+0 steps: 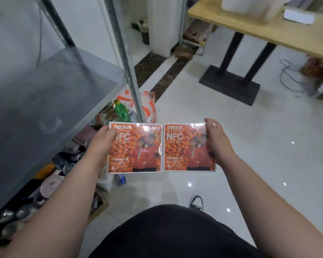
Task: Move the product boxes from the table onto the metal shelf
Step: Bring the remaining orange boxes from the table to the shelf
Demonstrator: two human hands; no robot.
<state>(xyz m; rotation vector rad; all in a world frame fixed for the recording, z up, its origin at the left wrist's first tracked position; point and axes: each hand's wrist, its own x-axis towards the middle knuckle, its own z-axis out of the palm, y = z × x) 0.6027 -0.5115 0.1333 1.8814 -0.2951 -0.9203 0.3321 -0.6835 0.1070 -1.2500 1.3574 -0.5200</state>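
Mid-frame, the left hand (pixel 101 144) grips the left NFC box (pixel 138 149), the right hand (pixel 217 144) the right NFC box (pixel 185 149) — I see them edge to edge, faces up, lettering upright toward frame top, metal shelf (pixel 45 101) at left.

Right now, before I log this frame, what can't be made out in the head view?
Head view only.
1. Fingers of the left hand and right hand: partly hidden behind the left box and right box.
2. White items on the table: blurred, cut by the top edge; unclear if boxes remain.
3. Goods under the metal shelf: partly covered by its board.
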